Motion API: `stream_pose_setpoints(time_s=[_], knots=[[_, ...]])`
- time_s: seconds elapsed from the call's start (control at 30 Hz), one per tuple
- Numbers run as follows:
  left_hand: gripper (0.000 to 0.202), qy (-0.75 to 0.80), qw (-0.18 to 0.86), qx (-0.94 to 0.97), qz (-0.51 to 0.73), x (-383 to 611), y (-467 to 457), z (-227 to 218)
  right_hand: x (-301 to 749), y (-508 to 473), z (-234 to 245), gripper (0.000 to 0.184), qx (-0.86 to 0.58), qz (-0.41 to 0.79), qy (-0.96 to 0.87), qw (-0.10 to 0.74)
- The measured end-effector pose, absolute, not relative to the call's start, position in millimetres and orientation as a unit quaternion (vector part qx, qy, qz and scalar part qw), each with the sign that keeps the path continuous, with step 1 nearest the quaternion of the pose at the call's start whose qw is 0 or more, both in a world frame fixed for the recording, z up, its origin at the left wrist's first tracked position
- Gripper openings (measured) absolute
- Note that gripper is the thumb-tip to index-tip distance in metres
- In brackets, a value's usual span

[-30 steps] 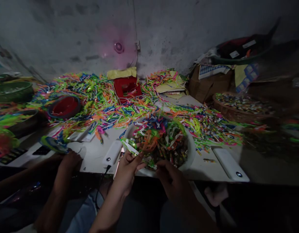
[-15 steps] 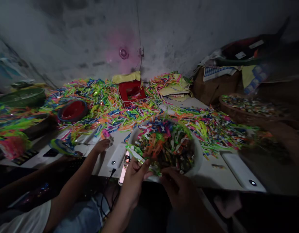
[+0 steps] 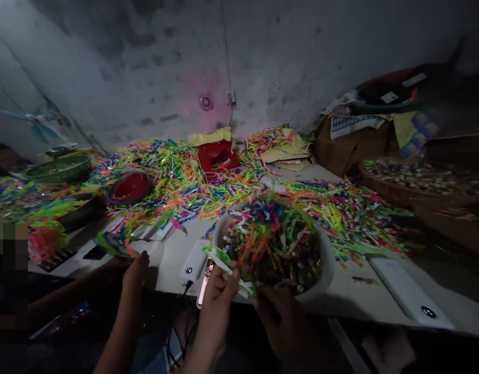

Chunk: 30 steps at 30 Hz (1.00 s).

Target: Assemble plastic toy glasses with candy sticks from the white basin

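Observation:
My left hand [image 3: 219, 291] pinches a thin green-and-white plastic piece [image 3: 219, 255] between thumb and fingers, at the near edge of a white tub [image 3: 328, 262]. One looped green end sticks out to the upper left. My dark, shadowed right hand [image 3: 280, 311] has its fingertips closed at the lower right end of the same piece. Inside the tub lie small multicoloured tube-like pieces, with orange, white, blue and pink plastic pieces [image 3: 255, 241] on top.
Heaped coloured plastic strips [image 3: 165, 161] cover the table behind, around a red box [image 3: 218, 158]. A white power bank [image 3: 194, 259] and phone [image 3: 204, 291] lie left, a white device [image 3: 406, 288] right. A co-worker's hand [image 3: 137, 267] works at the left.
The view has shifted, so the scene sits lower and further right. My hands stay on the plastic piece, which now shows more clearly. The co-worker's hand has moved left, away from a pink piece.

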State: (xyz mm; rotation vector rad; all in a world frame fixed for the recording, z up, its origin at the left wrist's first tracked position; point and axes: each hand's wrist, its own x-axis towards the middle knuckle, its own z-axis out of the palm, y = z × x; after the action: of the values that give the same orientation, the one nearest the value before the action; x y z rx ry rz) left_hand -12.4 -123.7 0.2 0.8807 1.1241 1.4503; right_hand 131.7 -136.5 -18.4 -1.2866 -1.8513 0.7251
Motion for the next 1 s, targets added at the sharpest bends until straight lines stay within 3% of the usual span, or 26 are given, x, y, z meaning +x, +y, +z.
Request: stream_pose_setpoints(time_s=[0.1, 0.2, 0.3, 0.43, 0.63, 0.77, 0.9, 1.0], knots=[[0.049, 0.526, 0.438, 0.412, 0.602, -57, -92, -2, 150, -117, -10, 0.026, -0.522, 0.197, -0.749, 0.359], [0.051, 0.677, 0.236, 0.461, 0.523, -119, -56, 1, 174, -101, 2, 0.019, -0.562, 0.110, -0.781, 0.247], [0.059, 0.736, 0.168, 0.473, 0.454, -166, -29, 5, 187, -93, 7, 0.016, -0.580, 0.083, -0.797, 0.148], [0.055, 0.713, 0.134, 0.554, 0.408, -156, -11, 11, 184, -88, 6, 0.019, -0.591, 0.075, -0.798, 0.088], [0.038, 0.523, 0.198, 0.776, 0.291, -49, -5, 8, 171, -77, 5, 0.012, -0.610, 0.079, -0.786, 0.056], [0.023, 0.515, 0.196, 0.786, 0.279, -22, -5, 3, 174, -81, 5, 0.011, -0.588, 0.090, -0.797, 0.104], [0.014, 0.512, 0.215, 0.774, 0.305, -23, -11, -1, 184, -91, -4, 0.019, -0.541, 0.142, -0.762, 0.326], [0.016, 0.525, 0.240, 0.743, 0.338, -24, -15, -4, 187, -96, -12, 0.026, -0.515, 0.266, -0.671, 0.462]])
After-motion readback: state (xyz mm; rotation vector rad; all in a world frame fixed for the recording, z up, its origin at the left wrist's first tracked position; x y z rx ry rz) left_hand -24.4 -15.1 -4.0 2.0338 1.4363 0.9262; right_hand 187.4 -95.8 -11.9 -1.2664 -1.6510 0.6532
